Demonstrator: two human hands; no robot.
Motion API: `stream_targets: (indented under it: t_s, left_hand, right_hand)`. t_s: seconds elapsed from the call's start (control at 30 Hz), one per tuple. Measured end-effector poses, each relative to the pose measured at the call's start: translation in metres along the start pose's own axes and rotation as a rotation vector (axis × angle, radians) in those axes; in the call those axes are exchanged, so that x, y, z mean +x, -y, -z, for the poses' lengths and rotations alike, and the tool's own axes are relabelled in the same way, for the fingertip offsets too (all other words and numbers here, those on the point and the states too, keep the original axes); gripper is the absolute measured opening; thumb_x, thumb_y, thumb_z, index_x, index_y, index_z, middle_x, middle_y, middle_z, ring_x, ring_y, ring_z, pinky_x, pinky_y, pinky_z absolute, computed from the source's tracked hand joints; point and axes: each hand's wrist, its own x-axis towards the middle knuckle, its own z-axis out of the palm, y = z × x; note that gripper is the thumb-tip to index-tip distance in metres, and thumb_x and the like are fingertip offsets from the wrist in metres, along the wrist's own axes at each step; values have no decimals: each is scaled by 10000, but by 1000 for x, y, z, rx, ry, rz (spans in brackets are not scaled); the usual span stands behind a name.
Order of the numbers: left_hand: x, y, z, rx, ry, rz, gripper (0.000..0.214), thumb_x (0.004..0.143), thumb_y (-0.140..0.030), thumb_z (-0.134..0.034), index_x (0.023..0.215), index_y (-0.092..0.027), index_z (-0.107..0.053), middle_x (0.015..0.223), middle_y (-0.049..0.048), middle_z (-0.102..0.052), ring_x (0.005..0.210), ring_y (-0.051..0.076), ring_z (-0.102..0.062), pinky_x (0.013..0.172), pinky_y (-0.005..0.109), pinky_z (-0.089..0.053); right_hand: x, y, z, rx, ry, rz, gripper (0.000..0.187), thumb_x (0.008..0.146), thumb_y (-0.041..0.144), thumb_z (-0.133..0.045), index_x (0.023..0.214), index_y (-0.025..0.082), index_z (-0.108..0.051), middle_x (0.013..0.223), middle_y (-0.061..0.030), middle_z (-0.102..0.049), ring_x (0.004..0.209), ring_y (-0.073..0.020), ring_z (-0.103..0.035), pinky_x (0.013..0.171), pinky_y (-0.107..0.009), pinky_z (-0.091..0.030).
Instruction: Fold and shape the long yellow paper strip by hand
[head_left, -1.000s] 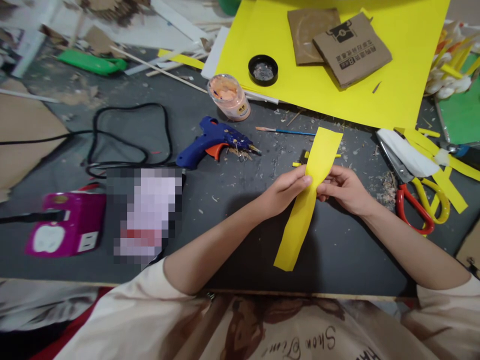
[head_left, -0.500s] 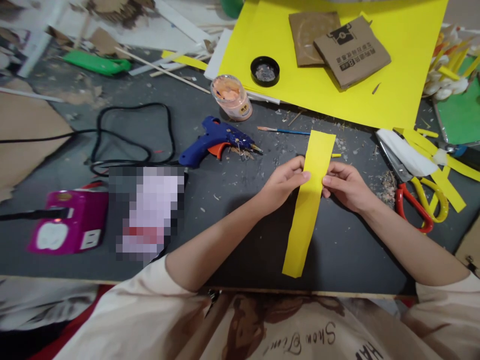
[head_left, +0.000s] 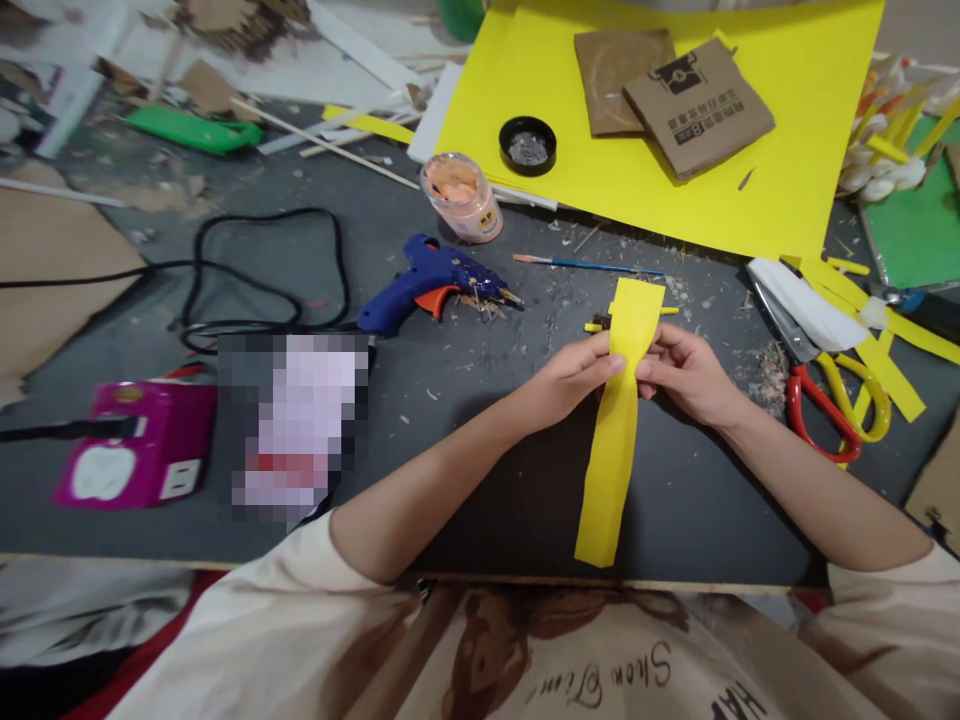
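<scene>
A long yellow paper strip point(head_left: 615, 440) runs from near my chest towards the far side, above the dark grey table point(head_left: 465, 440). My left hand point(head_left: 574, 378) pinches its left edge near the upper end. My right hand point(head_left: 686, 372) pinches the right edge at the same height. The strip is narrowed and bent between my fingers. A small yellow stick point(head_left: 594, 326) lies on the table just beyond my hands.
A blue glue gun point(head_left: 431, 280) with a black cord lies to the left, with an open orange jar point(head_left: 461, 195) and thin paintbrush point(head_left: 585, 265) nearby. Red and yellow scissors point(head_left: 825, 380) lie right. A big yellow sheet point(head_left: 660, 180) carries cardboard pieces. A magenta power strip point(head_left: 135, 445) sits at left.
The strip has slid towards me, so less of it sticks out beyond my fingers. Its top end has narrowed and curled between my hands. Both hands stayed in place.
</scene>
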Motion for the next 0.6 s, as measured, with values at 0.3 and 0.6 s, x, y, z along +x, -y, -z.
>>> stream_targets:
  t_s: [0.3,0.6]
  left_hand:
    - [-2,-2,-1,-187,-109,-14,292,764,-406,-649,877,-138,-616,738,28,-683,636,146,-651,620,253,-501]
    - [-1,-4,-1,-249,-5,29,305,743,-361,-683,918,-126,-601,680,32,-690,649,162,-670,641,258,-507]
  right_hand:
    - [0,2,0,69,35,-58,217,718,337,-730,765,161,-611,594,41,-621,469,-55,-558,473,-185,-458]
    - [0,1,-1,77,27,26,159,737,268,-721,789,168,-609,619,45,-623,504,-52,-571,491,-172,-461]
